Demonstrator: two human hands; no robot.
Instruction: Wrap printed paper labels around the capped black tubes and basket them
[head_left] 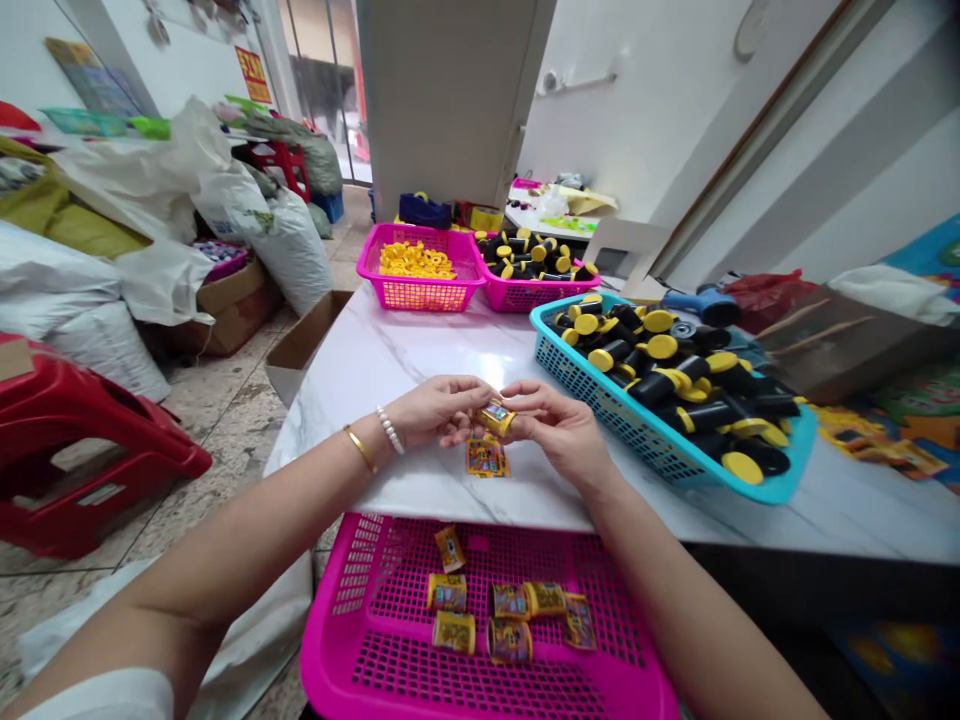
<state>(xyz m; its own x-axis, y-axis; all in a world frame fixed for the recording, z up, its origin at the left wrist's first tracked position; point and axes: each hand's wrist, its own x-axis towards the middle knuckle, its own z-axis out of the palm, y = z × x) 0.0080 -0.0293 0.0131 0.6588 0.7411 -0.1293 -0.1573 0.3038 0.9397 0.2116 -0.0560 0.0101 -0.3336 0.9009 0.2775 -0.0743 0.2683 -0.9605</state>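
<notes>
Over the white marbled table, my left hand and my right hand meet at a small labelled cylinder. It has a yellow, colourfully printed wrap. Fingers of both hands are closed on it, the right ones at its right end. Just below lies a small pile of printed yellow labels on the table. Several wrapped cylinders like the held one rest in a pink basket below the table's front edge. How far the label goes round the held piece is hidden by the fingers.
To the right, a blue basket holds several black cylinders with yellow caps. Behind stand a pink basket of yellow rings and a pink basket of more black cylinders. A red stool and white sacks stand left.
</notes>
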